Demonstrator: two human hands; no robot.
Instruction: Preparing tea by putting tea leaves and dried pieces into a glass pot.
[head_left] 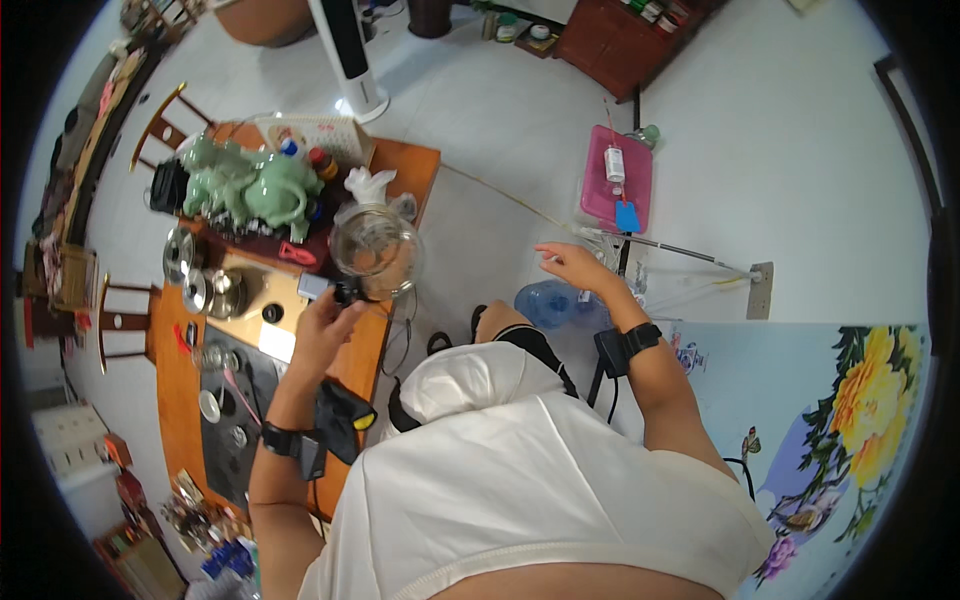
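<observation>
At the table's right edge stands a large round clear glass pot. My left hand is closed at the black handle on its near side, and the fingertips are partly hidden there. My right hand hangs in the air to the right of the table, fingers loosely stretched, with nothing in them. Below it on the floor lies a blue clear water bottle. White crumpled tissue sticks up behind the pot. A red peeler-like tool lies to its left.
On the orange wooden table are a green elephant-like ornament, steel pots and a dark mat. A pink lidded box sits on the floor at right. A long thin pole reaches toward a wall outlet.
</observation>
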